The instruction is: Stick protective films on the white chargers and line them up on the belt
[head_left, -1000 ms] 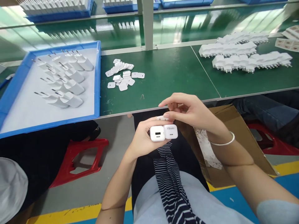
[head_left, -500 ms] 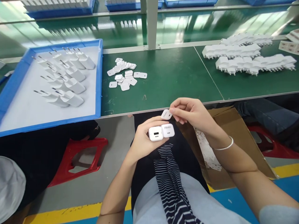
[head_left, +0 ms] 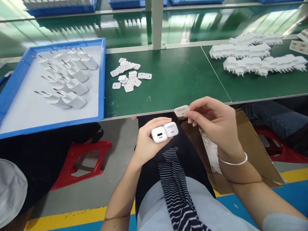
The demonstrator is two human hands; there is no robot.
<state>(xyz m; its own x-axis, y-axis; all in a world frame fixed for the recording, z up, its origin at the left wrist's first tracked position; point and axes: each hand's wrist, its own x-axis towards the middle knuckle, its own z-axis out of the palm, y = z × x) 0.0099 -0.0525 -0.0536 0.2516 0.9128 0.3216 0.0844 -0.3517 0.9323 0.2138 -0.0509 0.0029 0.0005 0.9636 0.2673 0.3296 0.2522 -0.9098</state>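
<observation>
The right hand's fingers [head_left: 192,113] were pinched on a small white rounded-square label with grey lettering [head_left: 181,111], which half a second before had hung just above the chargers and had now been drawn up and to the right, level with the near edge of the green bench [head_left: 173,77]. The right hand [head_left: 213,123] had risen with it. The left hand [head_left: 146,144] had hardly moved; its fingers were closed round two white cube-shaped plug chargers [head_left: 165,132] held side by side above the lap, one showing a bare port face, the other a face with grey lettering. By that reading the label was apart from both chargers, not stuck to either. Farther off lay a loose heap of white labels [head_left: 127,75] on the bench, a blue tray [head_left: 102,80] of white chargers to the left, rows of white chargers [head_left: 252,56] to the right, and a brown cardboard box [head_left: 252,154] by the knee.
</observation>
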